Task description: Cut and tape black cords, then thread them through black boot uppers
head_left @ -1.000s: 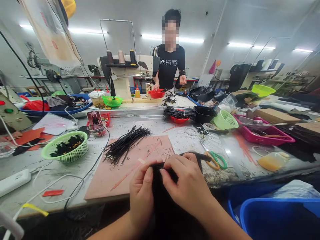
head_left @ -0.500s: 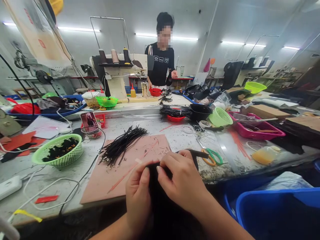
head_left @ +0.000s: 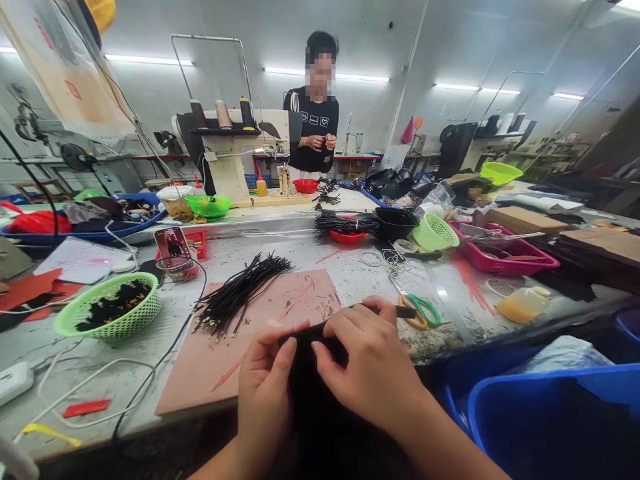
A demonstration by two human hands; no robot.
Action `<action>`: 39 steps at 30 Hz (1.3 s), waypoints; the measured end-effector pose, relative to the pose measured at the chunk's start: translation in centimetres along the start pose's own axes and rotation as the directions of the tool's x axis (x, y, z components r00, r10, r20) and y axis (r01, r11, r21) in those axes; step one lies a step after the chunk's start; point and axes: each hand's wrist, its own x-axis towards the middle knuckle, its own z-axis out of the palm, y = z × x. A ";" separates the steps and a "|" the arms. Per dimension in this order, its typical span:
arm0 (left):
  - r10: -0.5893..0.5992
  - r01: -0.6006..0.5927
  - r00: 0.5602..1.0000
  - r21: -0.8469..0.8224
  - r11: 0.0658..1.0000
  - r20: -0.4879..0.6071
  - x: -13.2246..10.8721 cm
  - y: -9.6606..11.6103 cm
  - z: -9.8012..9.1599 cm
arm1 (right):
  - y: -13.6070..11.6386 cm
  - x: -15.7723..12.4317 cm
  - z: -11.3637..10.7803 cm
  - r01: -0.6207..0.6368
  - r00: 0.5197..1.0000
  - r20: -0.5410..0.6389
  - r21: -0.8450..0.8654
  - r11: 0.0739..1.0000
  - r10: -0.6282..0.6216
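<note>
My left hand [head_left: 267, 383] is closed, its thumb and fingers pinching the edge of a dark strip or fabric [head_left: 310, 333] whose kind I cannot make out. My right hand [head_left: 373, 353] grips the same black piece a little to the right, and a dark end of it sticks out past the fingers. Below the hands everything is black, so the lower part of the piece cannot be told from its surroundings. Just beyond, a pink board [head_left: 193, 377] carries a bundle of thin black cords [head_left: 243, 290] with pale tips. Scissors [head_left: 423, 312] with orange and green handles lie right of my right hand.
A green basket [head_left: 133, 325] of black scraps stands left, near a phone [head_left: 174, 248] and cables. Farther back are a sewing machine [head_left: 235, 157], a red bowl [head_left: 347, 237] and a magenta tray [head_left: 525, 267]. A blue bin [head_left: 500, 393] is at lower right. Across the table stands a person [head_left: 315, 120].
My hands have moved slightly apart, showing more of the black edge between them. The person across the table has brought both hands together at the chest. The view has shifted slightly.
</note>
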 end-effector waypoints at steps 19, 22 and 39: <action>0.041 -0.038 0.999 0.114 0.993 -0.019 0.3 0.1 -0.6 | -0.2 -0.1 -0.1 -0.020 0.999 -0.028 -0.108 0.994 0.017; -0.066 0.061 0.997 0.110 0.992 0.040 1.0 0.5 -0.9 | 0.1 -0.3 0.0 -0.031 0.999 -0.026 -0.033 0.999 0.030; -0.024 -0.066 0.980 0.435 0.898 0.197 1.8 1.1 -1.1 | 0.9 -0.2 0.0 -0.110 0.993 -0.031 0.092 0.990 0.113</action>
